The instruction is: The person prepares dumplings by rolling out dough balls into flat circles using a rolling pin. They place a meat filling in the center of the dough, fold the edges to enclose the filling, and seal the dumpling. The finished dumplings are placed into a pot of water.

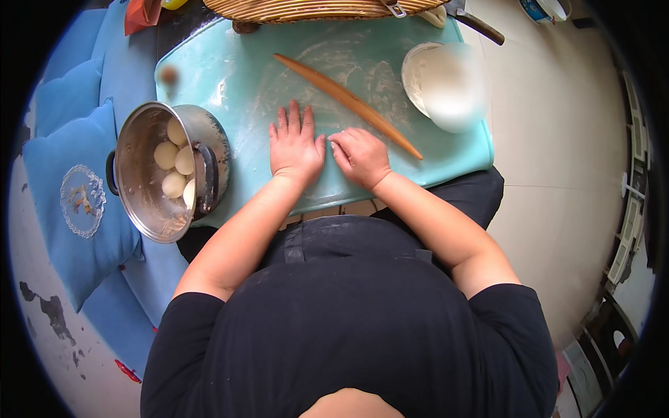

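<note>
My left hand (297,144) lies palm down on the flour-dusted turquoise table (251,83), fingers stretched out. Close beside it, nearly touching its thumb, my right hand (360,157) rests with its fingers curled in; whatever may be under or in them is hidden. A tapered wooden rolling pin (352,104) lies slantwise just beyond both hands, touched by neither. To the left, a steel pot (219,143) with black handles leans toward the sofa side, and several round pale dough balls (166,155) sit inside it.
A white bowl (413,76) of what looks like flour stands at the far right, partly blurred. Along the far edge lie a woven tray (313,10) and a knife (479,26). A blue sofa with a cushion (66,160) is at the left; pale tiled floor (540,153) lies to the right.
</note>
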{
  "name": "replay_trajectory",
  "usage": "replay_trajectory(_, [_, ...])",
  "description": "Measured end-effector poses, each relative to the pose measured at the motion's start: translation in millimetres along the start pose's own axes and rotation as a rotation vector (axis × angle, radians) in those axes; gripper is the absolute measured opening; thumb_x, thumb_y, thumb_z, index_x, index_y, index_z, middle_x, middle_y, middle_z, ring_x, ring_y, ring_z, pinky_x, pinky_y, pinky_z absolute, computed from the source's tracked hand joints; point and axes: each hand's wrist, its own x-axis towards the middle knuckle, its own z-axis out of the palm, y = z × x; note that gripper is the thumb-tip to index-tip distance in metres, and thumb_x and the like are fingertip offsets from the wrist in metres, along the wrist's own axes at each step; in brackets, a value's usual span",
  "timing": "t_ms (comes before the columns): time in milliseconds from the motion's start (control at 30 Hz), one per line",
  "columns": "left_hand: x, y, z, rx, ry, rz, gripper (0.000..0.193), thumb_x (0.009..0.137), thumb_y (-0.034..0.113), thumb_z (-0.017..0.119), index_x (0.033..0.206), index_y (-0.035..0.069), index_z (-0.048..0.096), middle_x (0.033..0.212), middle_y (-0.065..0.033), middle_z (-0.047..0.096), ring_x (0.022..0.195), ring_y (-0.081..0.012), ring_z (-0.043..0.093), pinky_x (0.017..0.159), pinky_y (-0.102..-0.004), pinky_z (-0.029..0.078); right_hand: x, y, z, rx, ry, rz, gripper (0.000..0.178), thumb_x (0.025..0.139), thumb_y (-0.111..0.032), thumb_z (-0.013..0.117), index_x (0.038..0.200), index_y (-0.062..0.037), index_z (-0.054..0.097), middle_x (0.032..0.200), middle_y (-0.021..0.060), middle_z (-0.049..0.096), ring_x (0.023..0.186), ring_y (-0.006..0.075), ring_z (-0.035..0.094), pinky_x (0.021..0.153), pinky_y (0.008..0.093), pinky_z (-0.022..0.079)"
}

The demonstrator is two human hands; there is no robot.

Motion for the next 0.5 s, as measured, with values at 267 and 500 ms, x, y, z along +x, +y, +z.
replay_trajectory(267, [22.1, -3.8, -9.3, -0.224, -0.056, -0.052, 0.058, 0.092, 0.041, 0.038, 0.143, 0.013, 0.03, 0.152, -0.0141, 0.016, 0.139, -0.0369, 0.013, 0.11, -0.0544, 0.009, 0.9, -1.6, -0.2, -0.044, 0.013, 0.004, 0.009, 0.076, -0.011, 0.062, 0.085, -0.0097, 0.061, 0.077, 0.007, 0.059, 0.073, 0.0266, 0.058, 0.062, 0.037, 0.048])
replay_trajectory(500, [-3.4, -28.3, 10.5, -0.334, 0.067, 0.254, 0.057, 0.091, 0.044, 0.041, 0.14, 0.016, 0.036, 0.151, -0.0117, 0.021, 0.139, -0.0352, 0.013, 0.11, -0.0557, 0.009, -2.2, 5.8, 5.1, -0.027, 0.082, 0.01, 0.008, 0.078, -0.013, 0.06, 0.086, -0.0101, 0.061, 0.079, 0.007, 0.06, 0.075, 0.0269, 0.059, 0.065, 0.0378, 0.048])
